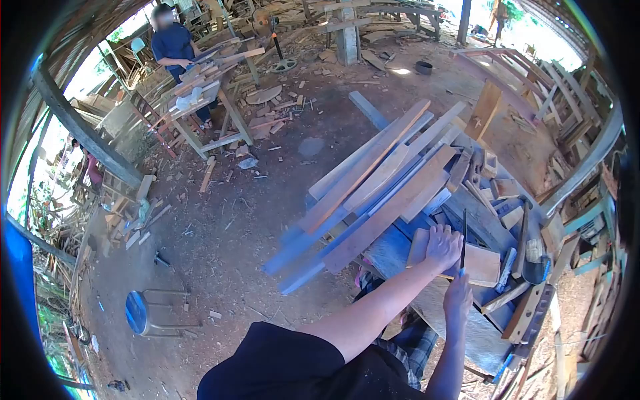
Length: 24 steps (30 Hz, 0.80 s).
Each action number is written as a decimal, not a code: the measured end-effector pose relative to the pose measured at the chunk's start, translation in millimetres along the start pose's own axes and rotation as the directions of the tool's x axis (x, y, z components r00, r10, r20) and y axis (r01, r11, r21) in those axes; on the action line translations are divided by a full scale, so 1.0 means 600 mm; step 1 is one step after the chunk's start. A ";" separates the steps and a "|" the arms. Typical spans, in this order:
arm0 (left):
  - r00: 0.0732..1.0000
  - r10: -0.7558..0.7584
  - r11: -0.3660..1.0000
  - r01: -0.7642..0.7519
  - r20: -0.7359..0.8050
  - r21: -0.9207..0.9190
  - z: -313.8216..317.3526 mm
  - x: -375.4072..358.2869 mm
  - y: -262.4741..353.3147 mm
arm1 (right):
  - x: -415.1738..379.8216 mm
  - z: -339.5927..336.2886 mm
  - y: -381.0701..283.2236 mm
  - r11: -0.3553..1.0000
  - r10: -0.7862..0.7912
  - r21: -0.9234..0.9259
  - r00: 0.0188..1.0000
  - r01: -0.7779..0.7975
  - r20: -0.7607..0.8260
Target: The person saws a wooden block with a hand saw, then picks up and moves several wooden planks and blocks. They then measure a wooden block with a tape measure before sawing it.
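From my head view, my left hand (443, 245) presses flat, fingers spread, on the small board (481, 264) on the surface (400, 250), my right hand (457, 298) fingers clamped on a dark blade (463, 241) just beside it, which could slip toward them.

Pale tan wood block (481, 264), black tool (463, 241) (thin), bluish planks (373, 187), blue stool (138, 312), checked trousers (417, 341).

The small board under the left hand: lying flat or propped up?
Flat. The small board lies on the workbench, with the left hand pressed on it.
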<state>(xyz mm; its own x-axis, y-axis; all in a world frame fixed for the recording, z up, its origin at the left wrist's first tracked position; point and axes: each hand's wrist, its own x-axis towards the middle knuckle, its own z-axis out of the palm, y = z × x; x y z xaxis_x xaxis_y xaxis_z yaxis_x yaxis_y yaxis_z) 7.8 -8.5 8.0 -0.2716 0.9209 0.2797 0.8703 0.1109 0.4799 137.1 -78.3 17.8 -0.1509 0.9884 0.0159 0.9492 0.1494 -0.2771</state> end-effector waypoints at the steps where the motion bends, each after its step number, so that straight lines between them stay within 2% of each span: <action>1: 1.000 -0.005 1.000 0.005 0.000 -0.005 -0.003 0.000 0.000 | -0.015 -0.001 0.005 1.000 -0.023 -0.008 1.000 0.023 -0.019; 4: 1.000 -0.004 1.000 0.004 0.003 0.002 0.003 0.000 -0.001 | -0.045 -0.012 -0.001 0.998 0.054 -0.036 0.999 -0.054 0.008; 8: 1.000 -0.003 1.000 0.003 -0.010 0.013 0.006 0.001 -0.001 | 0.017 -0.014 -0.022 0.999 0.029 0.024 0.999 -0.030 0.041; 10: 1.000 0.000 1.000 0.000 0.000 0.000 0.002 0.001 -0.002 | 0.027 -0.017 -0.026 0.996 0.071 0.042 0.993 -0.075 0.093; 13: 1.000 -0.016 1.000 0.016 -0.008 -0.023 0.001 0.003 -0.002 | -0.032 -0.018 -0.010 0.996 0.031 0.086 1.000 -0.031 0.003; 14: 1.000 -0.011 1.000 0.010 -0.013 -0.020 0.001 0.002 -0.002 | -0.048 -0.035 -0.021 0.995 0.084 0.041 0.995 -0.085 0.045; 19: 0.998 0.006 1.000 -0.008 -0.064 -0.027 0.003 0.002 -0.002 | 0.016 0.008 -0.009 0.998 0.065 0.024 0.997 -0.066 0.036; 21: 0.999 0.029 0.998 -0.028 -0.021 0.062 -0.004 -0.003 -0.001 | 0.021 0.014 -0.010 0.996 0.084 0.004 0.996 -0.084 0.020; 22: 0.995 0.089 0.990 -0.083 -0.051 0.112 -0.008 -0.009 -0.004 | 0.006 0.008 -0.013 0.997 0.078 -0.003 0.997 -0.078 0.030; 24: 0.988 0.151 0.969 -0.156 0.042 0.190 -0.016 -0.006 -0.010 | -0.033 -0.004 -0.011 0.996 0.066 -0.063 0.998 -0.067 -0.007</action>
<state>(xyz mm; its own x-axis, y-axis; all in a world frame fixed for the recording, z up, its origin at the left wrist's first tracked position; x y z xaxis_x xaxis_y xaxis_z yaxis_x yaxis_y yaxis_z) -0.4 -16.2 12.2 -0.1196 0.9421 0.3133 0.9639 0.0346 0.2639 134.7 -99.1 21.9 -0.0857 0.9963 0.0042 0.9727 0.0846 -0.2161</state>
